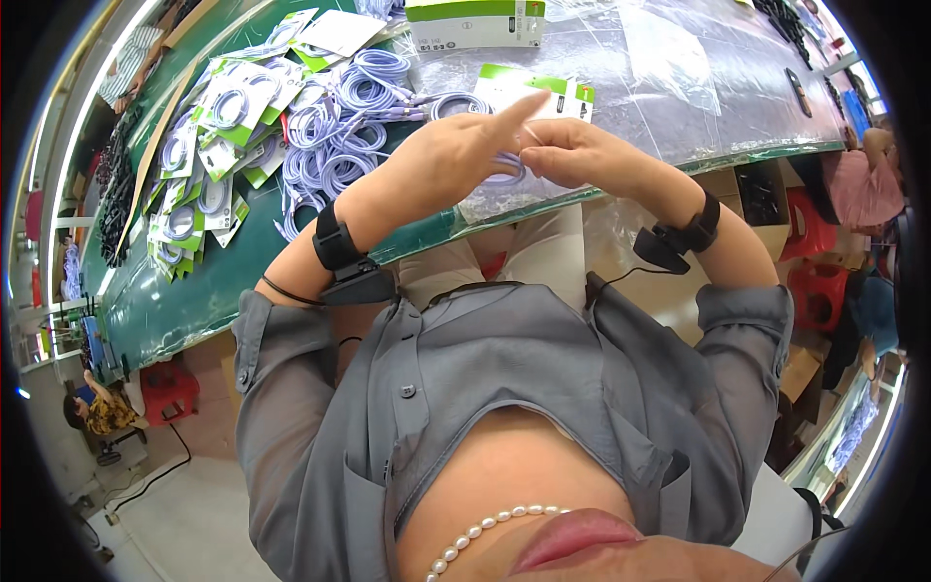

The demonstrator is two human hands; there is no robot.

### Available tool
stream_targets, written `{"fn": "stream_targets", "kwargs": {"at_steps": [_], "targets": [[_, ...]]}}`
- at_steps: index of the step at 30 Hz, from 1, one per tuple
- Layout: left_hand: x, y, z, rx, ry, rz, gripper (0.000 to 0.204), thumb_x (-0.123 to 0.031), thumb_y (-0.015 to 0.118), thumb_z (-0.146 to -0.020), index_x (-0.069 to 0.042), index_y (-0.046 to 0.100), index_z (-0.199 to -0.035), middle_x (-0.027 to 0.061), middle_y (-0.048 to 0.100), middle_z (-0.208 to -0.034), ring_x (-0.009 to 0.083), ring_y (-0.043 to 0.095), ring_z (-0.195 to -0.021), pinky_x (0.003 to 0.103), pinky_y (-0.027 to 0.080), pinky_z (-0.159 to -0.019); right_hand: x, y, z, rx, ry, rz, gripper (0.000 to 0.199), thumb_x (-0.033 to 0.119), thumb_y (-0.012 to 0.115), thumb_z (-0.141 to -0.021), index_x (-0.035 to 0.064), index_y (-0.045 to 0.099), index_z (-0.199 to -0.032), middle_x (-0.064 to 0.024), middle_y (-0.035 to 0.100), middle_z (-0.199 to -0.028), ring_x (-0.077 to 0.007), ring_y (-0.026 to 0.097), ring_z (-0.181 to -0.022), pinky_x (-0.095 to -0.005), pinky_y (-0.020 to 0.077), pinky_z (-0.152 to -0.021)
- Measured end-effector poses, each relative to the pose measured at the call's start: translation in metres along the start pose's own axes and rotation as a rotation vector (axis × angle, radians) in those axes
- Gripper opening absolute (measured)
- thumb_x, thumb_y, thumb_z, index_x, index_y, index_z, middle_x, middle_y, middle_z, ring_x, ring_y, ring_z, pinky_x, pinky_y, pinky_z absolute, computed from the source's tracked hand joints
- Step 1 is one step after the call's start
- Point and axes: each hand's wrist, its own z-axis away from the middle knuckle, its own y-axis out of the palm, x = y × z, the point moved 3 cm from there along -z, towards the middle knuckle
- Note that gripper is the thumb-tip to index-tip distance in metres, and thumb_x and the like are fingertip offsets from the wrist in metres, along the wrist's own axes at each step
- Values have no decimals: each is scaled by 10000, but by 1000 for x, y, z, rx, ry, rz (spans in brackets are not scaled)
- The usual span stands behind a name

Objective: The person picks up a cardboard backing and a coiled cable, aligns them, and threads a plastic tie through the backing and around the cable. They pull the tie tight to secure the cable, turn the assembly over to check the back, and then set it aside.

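Note:
Both hands meet over the near table edge around a coiled lavender cable [508, 173]. My left hand [441, 165] is closed at the coil with its index finger stretched out toward the right; its other fingers are mostly hidden. Close beside it, my right hand [572, 155] is pinched, thumb against bent fingers; what sits in the pinch is too small to tell. A white and green package card [572, 102] lies just beyond the hands. Another lavender cable coil [458, 103] rests on the table left of that card.
A heap of loose lavender cables [339, 145] lies at left, next to many carded cables [233, 107]. A green and white box [475, 24] stands at the back. Clear plastic sheeting [669, 58] covers the table's right part. Red stools [815, 291] and other people are at the right.

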Motion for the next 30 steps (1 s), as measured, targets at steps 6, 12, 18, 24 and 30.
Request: {"fn": "stream_targets", "kwargs": {"at_steps": [6, 12, 18, 24, 30], "targets": [[22, 14, 6, 295, -557, 1202, 567, -97, 611, -867, 3, 326, -1346, 79, 630, -801, 127, 608, -677, 241, 474, -616, 69, 23, 16, -158, -1027, 1341, 104, 138, 608, -776, 120, 578, -874, 3, 542, -770, -122, 532, -620, -264, 430, -532], [56, 37, 27, -91, -711, 1364, 170, -128, 553, -921, -16, 529, -1046, 27, 580, -797, 78, 548, -675, 191, 453, -629, 45, -30, 9, -670, -563, 1069, 144, 162, 597, -858, 59, 598, -959, -51, 577, -785, -151, 576, -690, -284, 479, -600], [72, 59, 21, -530, -653, 1461, 239, -89, 521, -920, -14, 474, -1142, 80, 596, -987, 149, 562, -923, 269, 442, -841, 6, 12, 2, -855, -414, 570, 213, 201, 637, -858, 3, 584, -920, -128, 606, -831, -198, 586, -696, -308, 470, -626], [64, 89, 15, -653, -681, 2092, 299, -70, 469, -903, -11, 453, -1196, 113, 556, -1169, 247, 513, -1112, 390, 405, -982, -19, 34, -33, -1125, -308, 828, 280, 253, 666, -794, 41, 543, -927, -107, 563, -894, -296, 619, -749, -387, 497, -591], [72, 99, 29, -598, -767, 2108, 326, -269, 506, -948, -7, 543, -1138, 93, 587, -1116, 223, 555, -1053, 372, 426, -964, -31, 36, -24, -941, -360, 1132, 164, 96, 608, -765, 37, 563, -911, -88, 564, -897, -260, 624, -737, -359, 495, -573]]}}
